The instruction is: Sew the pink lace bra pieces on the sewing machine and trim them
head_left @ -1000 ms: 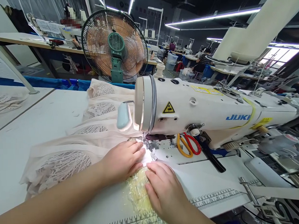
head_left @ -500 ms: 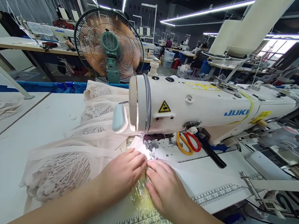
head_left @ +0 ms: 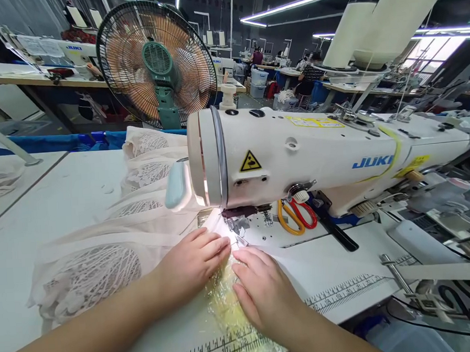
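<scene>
My left hand (head_left: 198, 259) is closed, its fingers together and pressing on pale fabric (head_left: 217, 224) in front of the needle area of a white sewing machine (head_left: 316, 156). Close beside it, my right hand (head_left: 260, 290) has its fingers curled at the edge of the same fabric, just below the presser foot. The fingertips hide how firmly each hand grips. Sheer pale fabric with lace panels (head_left: 94, 270) spreads in folds to the left of the machine. Under and between my hands lies crinkled clear film over something yellow (head_left: 225, 297).
Scissors with one orange and one red handle (head_left: 296, 217) lie under the machine arm, near a black-handled tool (head_left: 340, 233). Ruler markings (head_left: 355, 290) run along the table's front. A large fan (head_left: 158, 64) stands behind, and thread cones (head_left: 349, 33) rise at the right.
The view has shifted slightly, so the machine head and fan appear farther left. Both hands stay in nearly the same place at the fabric, the right one slightly lower-right in the picture.
</scene>
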{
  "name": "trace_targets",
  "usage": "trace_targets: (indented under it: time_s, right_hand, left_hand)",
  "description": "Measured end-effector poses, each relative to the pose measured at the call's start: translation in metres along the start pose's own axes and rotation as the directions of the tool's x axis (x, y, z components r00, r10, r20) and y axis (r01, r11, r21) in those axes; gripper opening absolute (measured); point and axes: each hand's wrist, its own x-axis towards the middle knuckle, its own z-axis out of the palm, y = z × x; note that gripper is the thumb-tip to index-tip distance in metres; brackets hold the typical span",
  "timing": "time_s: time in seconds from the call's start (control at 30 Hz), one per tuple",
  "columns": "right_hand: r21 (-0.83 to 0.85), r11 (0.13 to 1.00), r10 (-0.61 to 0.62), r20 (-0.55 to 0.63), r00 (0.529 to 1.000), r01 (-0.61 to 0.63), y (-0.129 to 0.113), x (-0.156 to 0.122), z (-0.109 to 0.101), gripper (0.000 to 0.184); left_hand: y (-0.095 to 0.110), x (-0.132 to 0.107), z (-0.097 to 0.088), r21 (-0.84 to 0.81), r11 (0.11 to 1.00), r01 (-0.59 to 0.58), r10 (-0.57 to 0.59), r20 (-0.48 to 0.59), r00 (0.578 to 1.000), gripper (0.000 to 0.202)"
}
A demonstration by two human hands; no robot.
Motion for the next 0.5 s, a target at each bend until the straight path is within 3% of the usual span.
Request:
trace_targets:
  time_s: [0.3, 0.5]
  right_hand:
    - [0.018, 1.0, 0.009, 0.048, 0.999, -0.01, 0.001, 0.001, -0.002, 0.024]
    - [0.035, 0.999, 0.018, 0.059, 0.998, -0.02, 0.001, 0.002, -0.003, 0.022]
  left_hand:
    - [-0.021, -0.002, 0.005, -0.014, 1.0, 0.028, -0.027, 0.091, 0.996, 0.035]
    - [-0.038, 0.003, 0.009, 0.085, 0.996, 0.024, -0.029, 0.066, 0.997, 0.035]
